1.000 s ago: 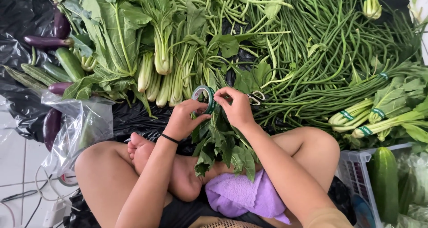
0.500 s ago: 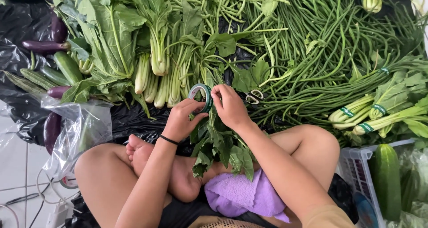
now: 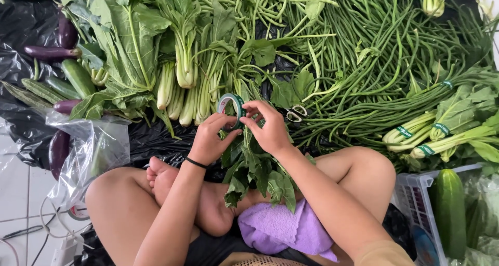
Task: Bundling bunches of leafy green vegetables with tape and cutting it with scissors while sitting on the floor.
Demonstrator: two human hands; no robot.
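Left hand: the left hand (image 3: 210, 138) is raised over the lap, its fingers curled around the lower rim of a roll of green tape (image 3: 231, 107) and pinching it.
Right hand: the right hand (image 3: 270, 128) sits just beside the roll, fingertips pressed to the roll's right edge; palm closed over the stems of a bunch of leafy greens (image 3: 257, 175).
Tape roll: held between both hands, just in front of the heap of vegetables; it stands on edge, its open hole facing the camera and slightly left.
Leafy bunch: long axis runs from the hands down toward the lap; stem ends up at the hands, leaf tips hanging toward a purple cloth (image 3: 283, 229).
Scissors: small scissors (image 3: 296, 112) lie just right of the right hand, on the long beans (image 3: 374, 68).
Surroundings: bok choy (image 3: 182, 84) lies beyond the roll; aubergines (image 3: 52, 52) and cucumbers (image 3: 78, 76) at far left on black sheeting (image 3: 23, 27); tied bundles (image 3: 426, 136) at right; a white crate (image 3: 416, 198) holds a cucumber (image 3: 451, 209).
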